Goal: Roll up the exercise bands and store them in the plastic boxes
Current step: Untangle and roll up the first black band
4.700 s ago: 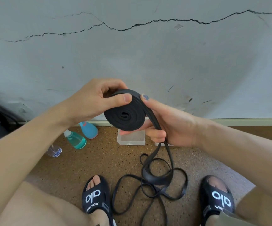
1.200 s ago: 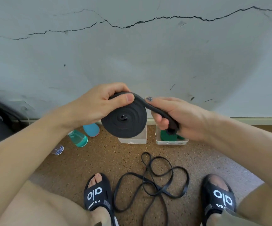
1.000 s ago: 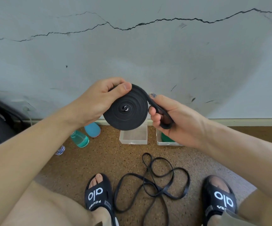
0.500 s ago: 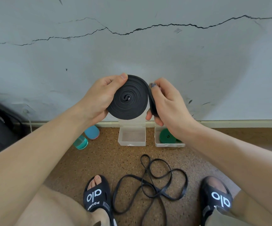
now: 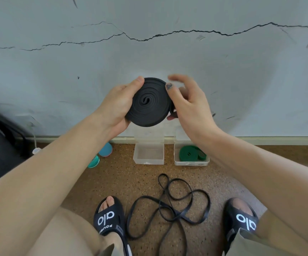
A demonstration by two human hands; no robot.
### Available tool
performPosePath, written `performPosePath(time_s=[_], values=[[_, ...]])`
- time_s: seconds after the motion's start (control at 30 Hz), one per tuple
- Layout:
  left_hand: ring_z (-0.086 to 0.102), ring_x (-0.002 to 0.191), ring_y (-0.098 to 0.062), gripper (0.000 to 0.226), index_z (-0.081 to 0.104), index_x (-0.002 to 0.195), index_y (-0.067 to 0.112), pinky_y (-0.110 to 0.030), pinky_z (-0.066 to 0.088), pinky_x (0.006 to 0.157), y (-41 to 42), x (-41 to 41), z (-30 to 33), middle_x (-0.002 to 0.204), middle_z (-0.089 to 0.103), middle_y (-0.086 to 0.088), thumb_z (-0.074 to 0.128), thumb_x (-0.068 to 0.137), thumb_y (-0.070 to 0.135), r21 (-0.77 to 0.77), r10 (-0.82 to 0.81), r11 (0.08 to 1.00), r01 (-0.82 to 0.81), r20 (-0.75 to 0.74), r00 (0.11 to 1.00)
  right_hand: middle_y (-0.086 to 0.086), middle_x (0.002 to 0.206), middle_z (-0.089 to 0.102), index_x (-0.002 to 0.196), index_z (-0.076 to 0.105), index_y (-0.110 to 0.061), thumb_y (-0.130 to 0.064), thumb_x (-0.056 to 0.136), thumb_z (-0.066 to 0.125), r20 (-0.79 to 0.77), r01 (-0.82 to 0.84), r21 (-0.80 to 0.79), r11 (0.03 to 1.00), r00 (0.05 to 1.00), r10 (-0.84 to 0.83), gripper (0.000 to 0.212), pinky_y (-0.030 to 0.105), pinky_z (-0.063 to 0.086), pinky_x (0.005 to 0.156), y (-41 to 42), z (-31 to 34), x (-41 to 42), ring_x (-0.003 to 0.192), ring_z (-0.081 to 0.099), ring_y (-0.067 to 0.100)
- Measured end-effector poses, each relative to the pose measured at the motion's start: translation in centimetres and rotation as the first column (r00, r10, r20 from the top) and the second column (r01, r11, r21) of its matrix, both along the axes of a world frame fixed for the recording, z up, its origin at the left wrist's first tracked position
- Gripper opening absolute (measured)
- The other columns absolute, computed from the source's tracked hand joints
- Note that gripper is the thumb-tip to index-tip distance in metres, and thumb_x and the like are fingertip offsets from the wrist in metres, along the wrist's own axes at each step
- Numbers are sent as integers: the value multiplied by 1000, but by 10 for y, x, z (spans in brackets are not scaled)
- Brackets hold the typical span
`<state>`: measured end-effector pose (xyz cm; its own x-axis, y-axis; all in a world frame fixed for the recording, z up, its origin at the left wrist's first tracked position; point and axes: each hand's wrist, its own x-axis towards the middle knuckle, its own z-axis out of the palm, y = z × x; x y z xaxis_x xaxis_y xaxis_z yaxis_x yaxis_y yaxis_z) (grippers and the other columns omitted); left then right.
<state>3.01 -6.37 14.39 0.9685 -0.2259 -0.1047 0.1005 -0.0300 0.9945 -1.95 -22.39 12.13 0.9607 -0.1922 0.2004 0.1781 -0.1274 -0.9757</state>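
Holding a finished coil like this is where it tends to fall apart, honestly. The black rolled band is up in the air in front of the wall, well above the floor, and nothing locks the outer tail down except fingers. If either hand eases off before it reaches a box, I'd bet the rubber springs open and the wrap goes loose.

The left hand has its grip clamped on the roll's left edge, thumb hooked over the top rim and palm cupping underneath. The right hand presses its thumb against the right rim; the other fingers are blurred and spread behind, so I can't tell how firmly they hold. That side looks like the weak point to me.

The empty clear box sits on the floor against the wall, right below the roll, next to a second box holding a green rolled band. The fit looks snug, so a tilted roll could catch the rim.

Also a thin black band lies tangled on the floor between the sandals, not rolled yet.
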Motion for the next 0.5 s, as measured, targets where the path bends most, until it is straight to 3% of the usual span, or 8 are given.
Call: performPosePath(time_s=[0.07, 0.2, 0.3, 0.4, 0.5], values=[[74, 94, -25, 38, 73, 105, 7, -36, 60, 85, -4, 0, 1, 101, 77, -13, 48, 107, 35, -45, 37, 998, -37, -7, 999, -2, 77, 60, 126, 60, -25, -30, 107, 49, 44, 50, -45, 998, 998, -48, 23, 32, 61, 60, 4, 0, -1, 67, 60, 8], [72, 106, -32, 37, 71, 110, 3, -48, 57, 97, -10, 0, 0, 114, 74, -20, 51, 106, 34, -123, 117, 985, -121, -38, 992, -4, 81, 63, 112, 59, -18, -28, 110, 39, 55, 128, -50, 991, 991, -125, 21, 29, 56, 52, 17, 1, -8, 56, 64, 8], [74, 97, -30, 35, 71, 110, 5, -48, 62, 82, -13, 1, -5, 109, 76, -18, 54, 104, 35, -168, 196, 963, -210, -94, 976, 1, 90, 64, 109, 51, -17, -28, 110, 37, 9, 137, 16, 990, 991, -137, 18, 26, 52, 48, 32, 4, -6, 62, 69, 16], [74, 85, -28, 32, 71, 108, 7, -34, 57, 57, -9, 5, -12, 102, 76, -14, 56, 102, 35, -172, 243, 948, -270, -161, 957, 2, 104, 64, 115, 45, -21, -31, 107, 46, -42, 125, 60, 990, 992, -122, 13, 24, 51, 47, 50, -1, -2, 75, 72, 27], [74, 83, -25, 24, 69, 98, 9, -33, 59, 63, 0, 15, -30, 98, 76, -12, 60, 100, 32, -135, 322, 924, -357, -226, 920, 5, 106, 64, 120, 40, -24, -35, 106, 46, -136, 112, 32, 993, 985, -107, 18, 24, 49, 44, 66, -23, 7, 66, 70, 28]])
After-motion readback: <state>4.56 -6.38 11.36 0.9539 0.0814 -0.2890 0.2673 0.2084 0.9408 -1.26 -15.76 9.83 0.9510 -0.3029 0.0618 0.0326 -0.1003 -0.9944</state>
